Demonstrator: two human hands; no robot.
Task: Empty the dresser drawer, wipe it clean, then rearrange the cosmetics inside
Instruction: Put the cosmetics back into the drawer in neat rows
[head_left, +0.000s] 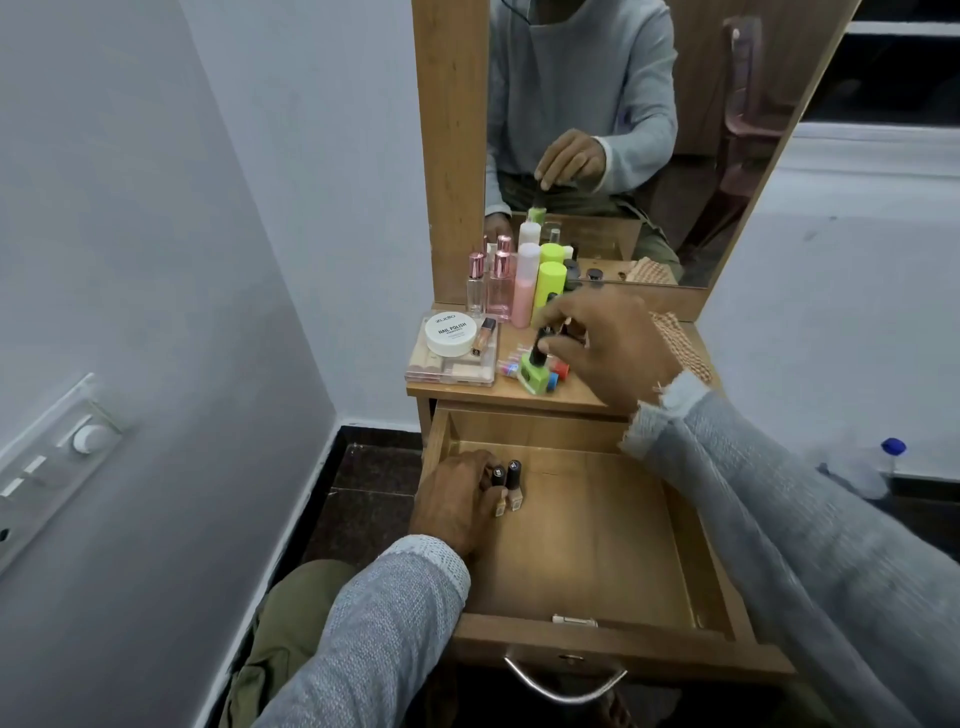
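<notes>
Open drawer (597, 530): left hand (457, 506) grasping 2 beige bottles (506, 486); right hand (608, 345) pinching green nail polish (535, 371) cap on counter (467, 391).

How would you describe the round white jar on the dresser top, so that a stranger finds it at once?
Start at the dresser top below the mirror and go to its left front corner. There a clear flat case lies, and the round white jar sits on it. Only it is low, wide and printed NAIL POLISH.
</notes>
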